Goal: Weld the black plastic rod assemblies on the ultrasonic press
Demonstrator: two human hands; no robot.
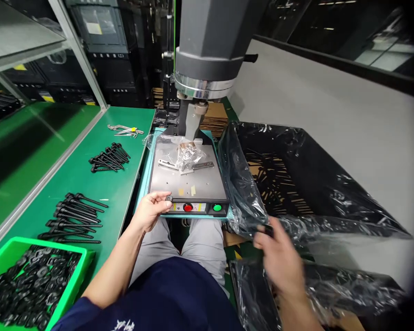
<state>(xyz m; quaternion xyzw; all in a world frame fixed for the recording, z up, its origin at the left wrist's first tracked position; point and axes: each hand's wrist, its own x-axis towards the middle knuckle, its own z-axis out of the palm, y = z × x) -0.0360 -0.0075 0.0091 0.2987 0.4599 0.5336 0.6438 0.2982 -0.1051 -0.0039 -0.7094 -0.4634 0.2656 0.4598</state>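
Sitting at a green bench (100,184), the person faces a press machine (207,50) that rises straight ahead of both hands, its grey head hanging above a steel base plate (189,181). To the right of the right hand (279,257) a large black crate lined with plastic film (296,184) spreads out, dark parts lying in its bottom; a second film-lined crate (331,289) sits below and just beside that hand. The right hand is motion-blurred at the near rim of the large crate, fingers curled around a small dark piece (267,230); what the piece is cannot be made out. The left hand (150,211) rests at the front left corner of the base plate, fingers loosely bent, fingertips touching a small black knob (169,198) on the control strip. Just right of that knob sit a red button (188,208) and a green button (217,208). Beyond the left hand, on the plate under the press head, lies a crumpled clear bag (184,154). Left of the left hand, black long-shafted parts lie in two heaps, a nearer one (76,218) and a farther one (110,156). Nearest the left elbow stands a green bin (76,287) full of small black rings.
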